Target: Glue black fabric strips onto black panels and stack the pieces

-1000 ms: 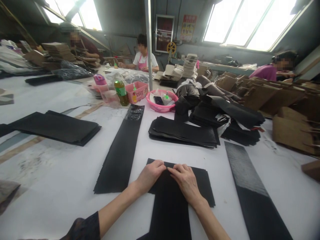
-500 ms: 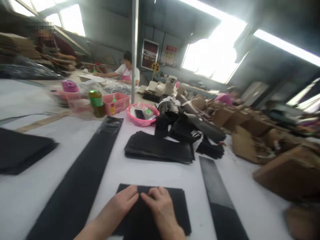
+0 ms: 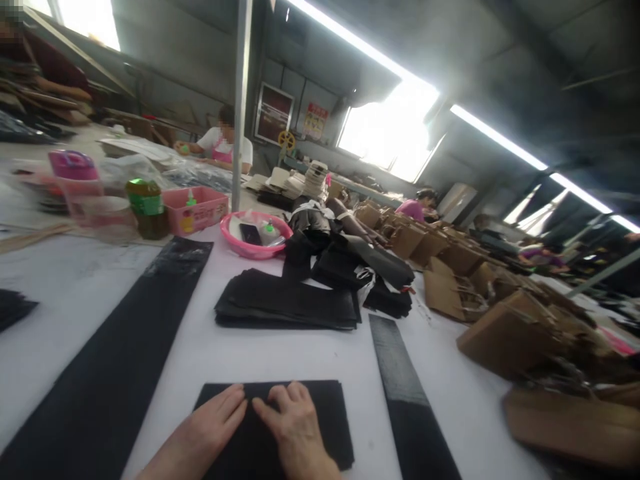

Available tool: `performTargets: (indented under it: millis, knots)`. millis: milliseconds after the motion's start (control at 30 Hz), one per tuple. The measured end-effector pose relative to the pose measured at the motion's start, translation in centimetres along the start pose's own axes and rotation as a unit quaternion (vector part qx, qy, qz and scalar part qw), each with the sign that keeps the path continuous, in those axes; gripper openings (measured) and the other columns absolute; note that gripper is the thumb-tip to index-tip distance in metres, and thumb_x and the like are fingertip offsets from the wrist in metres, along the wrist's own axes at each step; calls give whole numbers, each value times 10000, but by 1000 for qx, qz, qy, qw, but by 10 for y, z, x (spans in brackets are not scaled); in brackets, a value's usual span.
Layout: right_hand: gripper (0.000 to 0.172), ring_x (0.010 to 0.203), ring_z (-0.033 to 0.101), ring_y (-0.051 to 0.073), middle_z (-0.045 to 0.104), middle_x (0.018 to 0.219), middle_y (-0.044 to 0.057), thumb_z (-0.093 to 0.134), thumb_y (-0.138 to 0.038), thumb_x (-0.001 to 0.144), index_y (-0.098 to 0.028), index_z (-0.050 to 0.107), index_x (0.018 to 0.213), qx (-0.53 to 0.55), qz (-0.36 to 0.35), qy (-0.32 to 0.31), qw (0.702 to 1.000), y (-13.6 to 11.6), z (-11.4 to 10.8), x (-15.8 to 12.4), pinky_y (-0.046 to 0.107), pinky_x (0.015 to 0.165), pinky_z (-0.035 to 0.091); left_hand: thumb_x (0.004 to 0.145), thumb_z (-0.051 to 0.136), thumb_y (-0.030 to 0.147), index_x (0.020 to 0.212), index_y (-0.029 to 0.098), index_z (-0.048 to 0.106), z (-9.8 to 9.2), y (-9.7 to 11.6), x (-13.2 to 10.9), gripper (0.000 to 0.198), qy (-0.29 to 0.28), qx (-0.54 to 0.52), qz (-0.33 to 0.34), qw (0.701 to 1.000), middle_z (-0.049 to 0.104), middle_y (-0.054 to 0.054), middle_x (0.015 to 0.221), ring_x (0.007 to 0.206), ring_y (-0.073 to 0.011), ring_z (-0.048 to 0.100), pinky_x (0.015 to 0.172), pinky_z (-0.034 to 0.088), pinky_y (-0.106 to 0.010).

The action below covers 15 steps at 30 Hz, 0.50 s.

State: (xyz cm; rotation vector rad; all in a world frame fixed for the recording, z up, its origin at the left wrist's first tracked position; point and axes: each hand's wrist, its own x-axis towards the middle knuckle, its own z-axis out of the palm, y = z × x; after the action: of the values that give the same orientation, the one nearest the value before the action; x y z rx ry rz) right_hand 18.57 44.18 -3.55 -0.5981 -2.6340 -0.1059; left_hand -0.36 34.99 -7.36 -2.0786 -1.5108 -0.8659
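Both hands are at a flat rectangular black stack of sheets (image 3: pixel 327 423) on the white table. My left hand (image 3: pixel 215 423) lies on its left part, fingers pressed together and tips near the far edge. Beside it, my right hand (image 3: pixel 295 423) is closed, with thumb and curled fingers pinching at the black top sheet. The fingertips almost meet, and what lies under them is partly hidden. A long black strip (image 3: pixel 115 347) runs along the left, and a narrower black strip (image 3: pixel 410 387) along the right. Beyond the hands lies a pile of black pieces (image 3: pixel 290 300).
A pink basin (image 3: pixel 255 252) with a phone, a pink box (image 3: pixel 197 210) and a green-labelled bottle (image 3: pixel 147 210) stand at the back left, near a metal post (image 3: pixel 241 100). Brown paper bags (image 3: pixel 510 337) crowd the right. Several people work farther off.
The view has swung to the right, so the table's things sit farther left. Both hands keep nearly the same pose on the black stack.
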Motion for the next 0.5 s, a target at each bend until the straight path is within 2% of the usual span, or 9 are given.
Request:
performTargets:
  millis: [33, 100, 200, 300, 500]
  knots:
    - [319, 804, 544, 160, 625, 929, -33, 603, -285, 903, -382, 558, 1204, 11, 1, -40, 999, -2, -5, 0, 330, 767, 518, 816, 302, 2, 1002, 150, 667, -9, 4, 8, 436, -15, 18, 2, 1000, 721, -99, 986, 910, -223, 681, 757, 623, -336]
    - [373, 865, 526, 184, 602, 997, 6, 601, -197, 898, -333, 547, 1242, 33, -1, -88, 996, -3, -13, 2, 367, 838, 484, 851, 339, -2, 1026, 109, 637, -22, 9, 18, 363, -107, 40, 0, 993, 688, -123, 1038, 992, -229, 653, 882, 578, -356]
    - [423, 917, 498, 205, 574, 1064, 36, 585, -146, 896, -296, 522, 1287, 57, -4, -108, 993, -2, -18, 6, 393, 885, 450, 880, 391, 13, 1070, 87, 601, -28, 9, 20, 293, -154, 54, 0, 987, 657, -133, 1083, 1075, -241, 616, 958, 529, -369]
    - [446, 937, 481, 210, 558, 1099, 42, 569, -118, 896, -291, 509, 1304, 63, -5, -116, 991, -2, -18, 7, 392, 903, 438, 889, 425, 23, 1092, 79, 582, -30, 10, 16, 262, -154, 69, 1, 986, 647, -138, 1098, 1096, -248, 607, 969, 518, -370]
    - [453, 944, 474, 209, 541, 1111, 44, 562, -94, 892, -275, 505, 1303, 47, -9, -129, 991, -2, -19, 5, 383, 913, 433, 903, 372, 14, 1057, 48, 579, -29, 10, 14, 260, -115, 64, 11, 991, 649, -154, 1082, 1067, -247, 626, 925, 548, -352]
